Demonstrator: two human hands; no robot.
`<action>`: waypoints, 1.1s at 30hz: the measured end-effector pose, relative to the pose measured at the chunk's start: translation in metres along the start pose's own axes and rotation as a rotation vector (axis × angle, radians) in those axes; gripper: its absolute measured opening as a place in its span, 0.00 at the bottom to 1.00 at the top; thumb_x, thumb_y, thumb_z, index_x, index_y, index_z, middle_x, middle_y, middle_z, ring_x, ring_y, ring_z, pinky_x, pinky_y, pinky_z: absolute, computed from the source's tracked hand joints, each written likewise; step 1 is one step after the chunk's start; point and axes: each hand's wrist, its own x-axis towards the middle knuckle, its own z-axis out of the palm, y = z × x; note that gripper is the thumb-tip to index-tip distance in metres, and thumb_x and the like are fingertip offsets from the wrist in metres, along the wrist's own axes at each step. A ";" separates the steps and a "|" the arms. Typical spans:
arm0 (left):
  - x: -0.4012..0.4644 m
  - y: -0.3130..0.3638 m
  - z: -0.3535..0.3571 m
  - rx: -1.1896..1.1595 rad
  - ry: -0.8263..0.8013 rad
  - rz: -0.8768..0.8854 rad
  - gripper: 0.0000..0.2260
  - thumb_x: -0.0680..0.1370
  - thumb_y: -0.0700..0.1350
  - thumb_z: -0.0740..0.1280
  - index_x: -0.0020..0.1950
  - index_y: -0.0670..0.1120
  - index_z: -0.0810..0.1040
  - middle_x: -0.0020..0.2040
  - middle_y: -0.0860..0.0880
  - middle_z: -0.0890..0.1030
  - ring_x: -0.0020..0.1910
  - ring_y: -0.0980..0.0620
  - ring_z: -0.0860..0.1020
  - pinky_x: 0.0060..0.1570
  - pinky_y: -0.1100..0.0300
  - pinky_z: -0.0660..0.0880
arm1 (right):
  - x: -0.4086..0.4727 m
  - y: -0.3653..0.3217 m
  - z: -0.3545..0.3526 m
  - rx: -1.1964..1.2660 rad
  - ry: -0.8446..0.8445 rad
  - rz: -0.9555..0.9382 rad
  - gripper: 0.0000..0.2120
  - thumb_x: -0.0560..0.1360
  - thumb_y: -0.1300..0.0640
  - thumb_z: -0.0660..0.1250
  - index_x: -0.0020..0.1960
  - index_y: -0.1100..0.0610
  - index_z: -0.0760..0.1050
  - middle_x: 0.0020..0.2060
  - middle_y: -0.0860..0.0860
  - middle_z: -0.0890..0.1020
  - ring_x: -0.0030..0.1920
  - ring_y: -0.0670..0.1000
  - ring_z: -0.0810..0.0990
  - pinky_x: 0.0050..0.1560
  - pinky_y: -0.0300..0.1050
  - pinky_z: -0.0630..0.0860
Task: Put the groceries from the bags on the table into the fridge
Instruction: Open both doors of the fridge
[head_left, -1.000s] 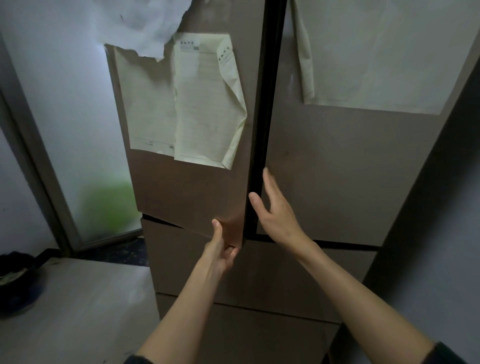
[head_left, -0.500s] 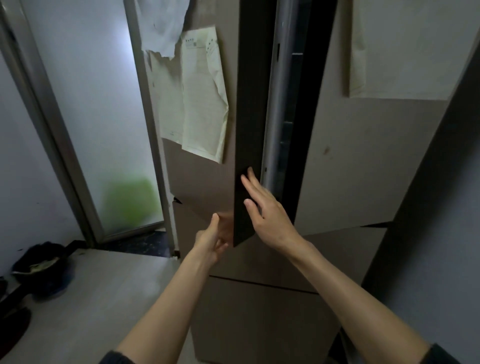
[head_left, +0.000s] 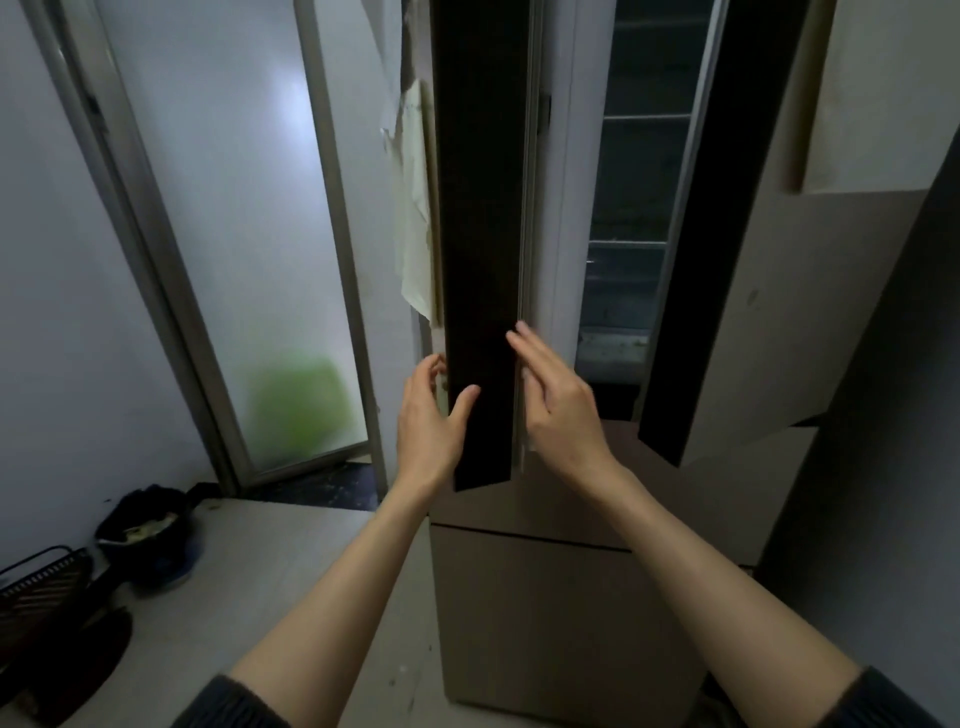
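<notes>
Before me stands one fridge (head_left: 545, 613), with two upper doors swung outward and drawer fronts below. At the lower end of the left door (head_left: 480, 234), whose dark edge faces me, I have both hands. My left hand (head_left: 428, 421) wraps the door's outer side: the thumb lies on the dark edge, and the fingers curl round behind the front panel, their tips partly hidden. My right hand (head_left: 558, 400) lies flat and wide against the pale inner lining (head_left: 550, 208) of the same door, fingers straight and together, holding nothing. The right door (head_left: 769, 270) stands ajar too, well apart from either hand. Between the two doors the interior shows at least three shelves (head_left: 644, 117), dim, their contents not discernible. Papers: one cream sheet (head_left: 415, 223) hangs on the left door's front, seen edge-on; one larger pale sheet (head_left: 883, 93) is on the right door's front. To the left of the fridge, one frosted glass door (head_left: 218, 208) has a blurred green shape (head_left: 301, 405) behind it. On the grey counter (head_left: 291, 571) at lower left, near its back edge, sits one dark pot (head_left: 148, 530) with something pale inside; one dark rack (head_left: 41, 582) lies at the left edge. No grocery bags are in view.
</notes>
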 end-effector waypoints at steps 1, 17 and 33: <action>0.003 -0.001 -0.007 0.005 -0.001 0.006 0.22 0.75 0.47 0.68 0.67 0.48 0.68 0.64 0.50 0.73 0.62 0.52 0.72 0.61 0.53 0.72 | 0.006 -0.001 -0.002 -0.047 0.111 0.007 0.20 0.80 0.64 0.55 0.72 0.56 0.63 0.72 0.51 0.64 0.72 0.43 0.58 0.72 0.39 0.56; 0.008 -0.017 -0.089 0.224 0.353 0.078 0.18 0.77 0.36 0.64 0.66 0.44 0.68 0.60 0.46 0.71 0.57 0.54 0.71 0.54 0.63 0.69 | 0.028 -0.017 0.035 -0.245 -0.170 -0.156 0.30 0.80 0.55 0.56 0.75 0.54 0.42 0.75 0.48 0.43 0.74 0.43 0.39 0.74 0.44 0.40; 0.087 -0.082 -0.175 0.236 -0.115 0.028 0.41 0.76 0.55 0.64 0.76 0.47 0.39 0.77 0.50 0.40 0.75 0.56 0.42 0.72 0.60 0.45 | 0.093 -0.066 0.170 -0.578 -0.267 -0.476 0.32 0.77 0.63 0.60 0.76 0.59 0.49 0.73 0.49 0.44 0.74 0.52 0.41 0.73 0.53 0.47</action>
